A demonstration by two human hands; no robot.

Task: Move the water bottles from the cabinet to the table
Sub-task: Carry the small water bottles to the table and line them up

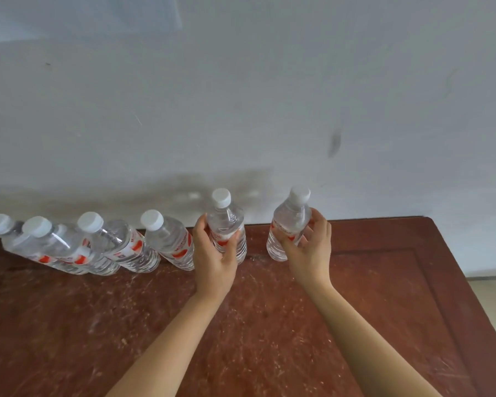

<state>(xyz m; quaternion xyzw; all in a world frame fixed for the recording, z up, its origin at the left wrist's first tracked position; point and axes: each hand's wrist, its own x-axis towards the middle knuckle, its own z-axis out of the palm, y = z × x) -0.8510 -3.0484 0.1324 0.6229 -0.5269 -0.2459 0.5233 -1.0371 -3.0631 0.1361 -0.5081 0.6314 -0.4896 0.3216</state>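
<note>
Several clear water bottles with white caps and red-and-white labels stand in a row along the back edge of a worn reddish-brown wooden table [384, 296]. My left hand [212, 259] grips one bottle [226, 222] around its label, its base on the table. My right hand [309, 247] holds another bottle [291, 222] to the right, also around the middle; its base sits at the table surface. To the left stand more bottles, the nearest [169, 239] beside my left hand, then another [121, 242], and two overlapping ones at the far left [46, 245].
A pale grey-white wall [241, 96] rises right behind the table's back edge. The table's right edge and rounded back corner [430, 222] are visible, with light floor [490, 296] beyond. The cabinet is out of view.
</note>
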